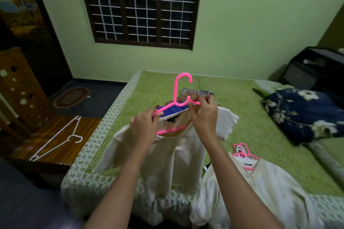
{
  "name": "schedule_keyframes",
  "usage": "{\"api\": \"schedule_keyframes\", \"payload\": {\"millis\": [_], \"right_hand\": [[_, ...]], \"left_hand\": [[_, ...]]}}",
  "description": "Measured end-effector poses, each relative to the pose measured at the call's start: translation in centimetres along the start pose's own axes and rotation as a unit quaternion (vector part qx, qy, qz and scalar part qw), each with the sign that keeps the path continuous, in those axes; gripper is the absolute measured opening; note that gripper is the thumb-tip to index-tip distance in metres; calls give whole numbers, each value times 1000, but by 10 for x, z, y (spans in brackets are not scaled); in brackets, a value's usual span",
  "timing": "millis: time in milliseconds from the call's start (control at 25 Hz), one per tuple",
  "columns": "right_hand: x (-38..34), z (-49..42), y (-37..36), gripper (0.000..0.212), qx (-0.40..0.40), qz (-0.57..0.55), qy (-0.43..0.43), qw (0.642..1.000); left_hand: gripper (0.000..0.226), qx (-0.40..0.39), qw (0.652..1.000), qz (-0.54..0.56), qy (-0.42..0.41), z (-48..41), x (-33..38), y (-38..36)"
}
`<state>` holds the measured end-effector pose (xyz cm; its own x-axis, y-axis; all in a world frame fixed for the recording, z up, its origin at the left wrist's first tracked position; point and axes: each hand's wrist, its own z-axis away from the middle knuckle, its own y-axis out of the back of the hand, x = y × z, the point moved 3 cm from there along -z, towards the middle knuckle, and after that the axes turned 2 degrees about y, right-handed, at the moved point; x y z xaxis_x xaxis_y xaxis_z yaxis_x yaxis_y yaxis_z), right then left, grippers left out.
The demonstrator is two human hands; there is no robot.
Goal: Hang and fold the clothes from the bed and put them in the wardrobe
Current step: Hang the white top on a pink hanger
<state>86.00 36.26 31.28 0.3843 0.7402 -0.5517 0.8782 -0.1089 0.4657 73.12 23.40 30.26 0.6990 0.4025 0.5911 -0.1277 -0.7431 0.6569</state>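
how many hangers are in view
4 at least: a pink hanger in the left hand and right hand, a white hanger on the bench at left, and a pink-and-white bunch on the bed at right, overlapped, so more may be hidden.

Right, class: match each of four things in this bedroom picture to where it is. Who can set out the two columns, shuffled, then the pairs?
Things
1. upright pink hanger
2. white hanger
3. floral pillow
4. oval rug

Places
A. on the dark floor
B. on the wooden bench
C. gripped by the left hand and right hand
D. on the bed, right side

Pairs: 1-C, 2-B, 3-D, 4-A
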Motion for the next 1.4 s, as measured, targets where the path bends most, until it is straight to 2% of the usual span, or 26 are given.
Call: {"api": "schedule_keyframes", "payload": {"millis": [40,80,200,240,320,400,520,600,680,760,880,960,1040,1080,1160,1240,1320,1400], "right_hand": [[-3,10,10,21,8,-17,-17,1000],[-8,19,17,25,-25,-48,-46,997],[-26,47,29,37,-225,-109,-147,957],[-28,53,38,38,-246,-135,-168,945],[-20,58,61,41,-229,-203,-208,929],[1,62,94,32,-217,-256,-268,903],[35,71,157,16,-257,-256,-328,872],[53,79,206,20,-295,-243,-339,860],[67,87,251,25,-343,-199,-329,857],[81,95,285,26,-392,-140,-289,862],[98,100,317,25,-373,-98,-248,889],[107,99,335,24,-343,-82,-214,911],[117,97,353,24,-363,-53,-156,917],[122,98,362,24,-382,-40,-133,914],[132,98,375,20,-398,-22,-112,911],[151,100,383,16,-372,11,-115,921],[173,106,386,17,-319,75,-124,937],[193,116,389,17,-267,151,-127,943]], "left_hand": [[26,-3,1000,-8,15,13,12,0],[27,-8,999,-16,30,24,25,-1],[27,-57,996,0,69,59,64,-7],[28,-75,994,16,79,71,79,-9],[27,-103,991,38,80,94,103,-12],[20,-149,984,85,49,112,126,-18],[13,-236,941,235,59,141,160,-31],[18,-236,925,285,82,160,182,-40],[20,-224,937,258,73,178,201,-49],[32,-219,960,173,34,193,217,-59],[53,-201,976,66,-55,210,235,-71],[49,-144,985,25,-88,219,246,-75],[47,-99,990,14,-97,226,256,-76],[47,-93,990,7,-108,230,260,-79],[40,-136,981,-25,-134,231,262,-92],[29,-214,968,11,-130,238,265,-110],[26,-273,949,123,-102,252,272,-122],[27,-271,943,178,-73,266,272,-131]]}}
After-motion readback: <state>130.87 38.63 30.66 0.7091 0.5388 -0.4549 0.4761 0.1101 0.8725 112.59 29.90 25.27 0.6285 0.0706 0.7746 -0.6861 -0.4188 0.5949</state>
